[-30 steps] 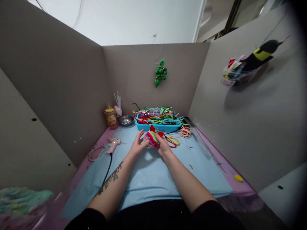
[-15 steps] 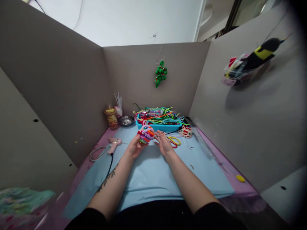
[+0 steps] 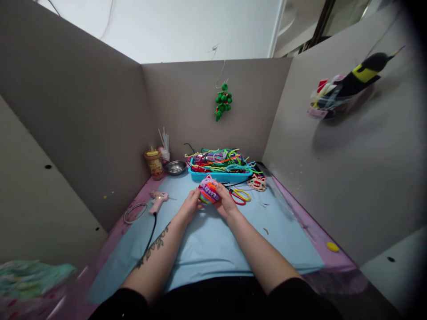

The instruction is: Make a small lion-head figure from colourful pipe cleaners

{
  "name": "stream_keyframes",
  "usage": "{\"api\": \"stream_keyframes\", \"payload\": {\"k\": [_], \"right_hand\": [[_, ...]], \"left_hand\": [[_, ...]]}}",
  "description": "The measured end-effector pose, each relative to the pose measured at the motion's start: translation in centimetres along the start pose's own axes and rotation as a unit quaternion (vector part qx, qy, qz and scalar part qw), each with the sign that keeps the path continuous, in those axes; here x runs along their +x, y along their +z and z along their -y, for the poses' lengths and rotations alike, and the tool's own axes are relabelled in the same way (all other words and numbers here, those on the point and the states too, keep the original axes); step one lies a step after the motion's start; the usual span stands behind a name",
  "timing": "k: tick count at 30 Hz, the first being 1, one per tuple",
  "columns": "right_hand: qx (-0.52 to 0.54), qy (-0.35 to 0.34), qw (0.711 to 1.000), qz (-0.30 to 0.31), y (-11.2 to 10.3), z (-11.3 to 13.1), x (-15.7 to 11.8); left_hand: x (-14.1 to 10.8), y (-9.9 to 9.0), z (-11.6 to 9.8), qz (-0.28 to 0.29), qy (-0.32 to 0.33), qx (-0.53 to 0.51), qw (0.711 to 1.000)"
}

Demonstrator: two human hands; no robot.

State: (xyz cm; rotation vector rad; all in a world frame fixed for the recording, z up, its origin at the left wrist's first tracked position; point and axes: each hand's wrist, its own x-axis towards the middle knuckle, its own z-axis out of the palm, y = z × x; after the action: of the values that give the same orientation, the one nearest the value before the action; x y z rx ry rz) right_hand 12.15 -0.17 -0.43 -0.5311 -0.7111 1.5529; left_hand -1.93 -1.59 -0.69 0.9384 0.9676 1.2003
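Between my hands is a rounded pipe-cleaner figure (image 3: 209, 191), striped in lilac, orange, purple, red and green, with small pointed ear-like tips on top. My left hand (image 3: 191, 205) closes on its left side. Fingers of my right hand (image 3: 226, 202) press on its right side. The figure is held above the blue table sheet (image 3: 213, 249). Just beyond my right hand lie scissors with red and yellow handles (image 3: 240, 197). A second pipe-cleaner piece (image 3: 257, 182), cream and red with ear-like points, rests on the sheet farther right.
Behind my hands stands a blue basket (image 3: 222, 177) heaped with coloured pipe cleaners. A pink glue gun (image 3: 158, 202) with a black cord lies at left. Near it are a metal bowl (image 3: 176, 167) and a jar (image 3: 154, 165). Grey partitions (image 3: 187, 102) enclose the table.
My right hand has come in from the right and taken hold of the figure. The figure has shifted slightly right and turned between my hands.
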Motion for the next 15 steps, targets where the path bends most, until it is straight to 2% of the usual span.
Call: {"api": "stream_keyframes", "payload": {"k": [3, 6, 9, 11, 15], "right_hand": [[0.036, 0.021, 0.999, -0.021, 0.1, 0.0, 0.2], [0.066, 0.053, 0.996, -0.039, 0.1, 0.3, 0.2], [0.094, 0.100, 0.990, -0.043, 0.1, 0.8, 0.2], [0.110, 0.104, 0.988, -0.041, 0.1, 1.1, 0.1], [0.116, 0.098, 0.988, -0.030, 0.0, 1.3, 0.1]], "left_hand": [[0.3, -0.2, 0.4, -0.061, 0.092, 0.068, 0.992], [0.4, -0.3, 0.6, -0.098, 0.195, 0.156, 0.963], [0.1, -0.3, 0.7, -0.087, 0.286, 0.257, 0.919], [-0.2, -0.3, 0.7, -0.070, 0.325, 0.299, 0.895], [-0.5, -0.3, 0.7, -0.051, 0.345, 0.316, 0.882]]}}
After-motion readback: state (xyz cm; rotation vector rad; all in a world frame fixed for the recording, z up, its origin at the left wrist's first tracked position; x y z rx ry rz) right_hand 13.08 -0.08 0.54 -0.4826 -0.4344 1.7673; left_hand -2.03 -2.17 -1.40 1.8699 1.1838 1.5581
